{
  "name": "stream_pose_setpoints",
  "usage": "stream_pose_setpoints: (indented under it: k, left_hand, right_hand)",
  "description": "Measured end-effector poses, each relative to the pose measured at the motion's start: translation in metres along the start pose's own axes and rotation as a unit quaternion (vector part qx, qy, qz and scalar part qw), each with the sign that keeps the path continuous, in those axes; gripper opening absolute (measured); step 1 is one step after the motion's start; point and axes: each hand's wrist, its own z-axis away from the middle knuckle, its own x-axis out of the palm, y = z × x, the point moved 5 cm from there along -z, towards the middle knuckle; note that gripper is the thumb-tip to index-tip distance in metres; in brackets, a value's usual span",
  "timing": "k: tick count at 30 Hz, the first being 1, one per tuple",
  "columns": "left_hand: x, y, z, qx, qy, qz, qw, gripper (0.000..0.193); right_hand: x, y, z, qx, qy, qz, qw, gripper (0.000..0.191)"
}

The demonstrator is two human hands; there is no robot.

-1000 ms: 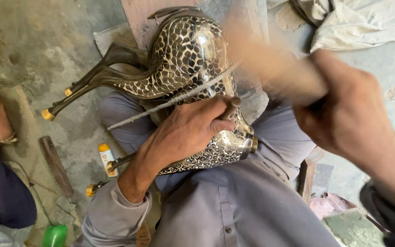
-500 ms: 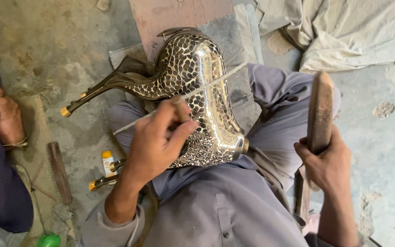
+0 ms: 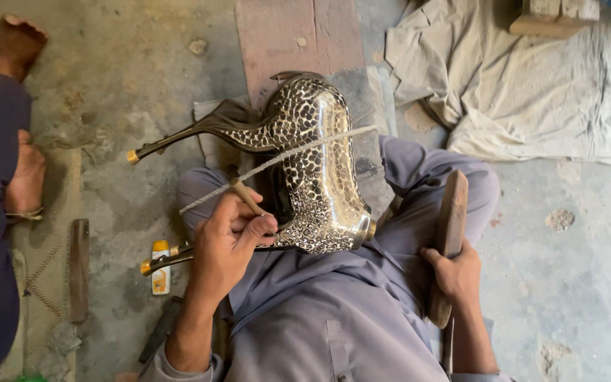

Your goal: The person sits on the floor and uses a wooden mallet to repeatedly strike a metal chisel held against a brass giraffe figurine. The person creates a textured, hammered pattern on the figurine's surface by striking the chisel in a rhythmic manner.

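1. A patterned metal animal figure lies across the seated person's lap.
2. The left hand, beside the figure, has its grip closed on a thin tool.
3. The right hand, right of the figure, clasps a wooden mallet.

light: soft even daylight, no hard source visible
shadows: faint, diffuse on concrete floor
glare: bright streak along polished inlaid animal figure
focus: sharp centre, no motion blur
edges: slight wide-angle stretch

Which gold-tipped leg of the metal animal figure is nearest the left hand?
The lower leg, passing just beside the left hand; the upper leg juts out higher, well clear.
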Motion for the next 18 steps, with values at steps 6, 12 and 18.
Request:
stream_pose_setpoints:
  k: [6, 12, 18]
  left_hand:
    - [0.007, 0.016, -0.012, 0.065, -0.023, -0.054, 0.996, 0.032]
    - [0.041, 0.030, -0.057, 0.152, -0.095, -0.118, 0.977, 0.036]
    - [0.071, 0.037, -0.089, 0.171, -0.195, -0.166, 0.951, 0.036]
  right_hand:
    - [0.002, -0.006, 0.016, 0.005, 0.006, 0.011, 1.000, 0.053]
    - [-0.008, -0.024, 0.017, 0.062, -0.089, -0.019, 0.994, 0.073]
    - [-0.031, -0.077, 0.029, -0.016, -0.079, -0.098, 0.992, 0.069]
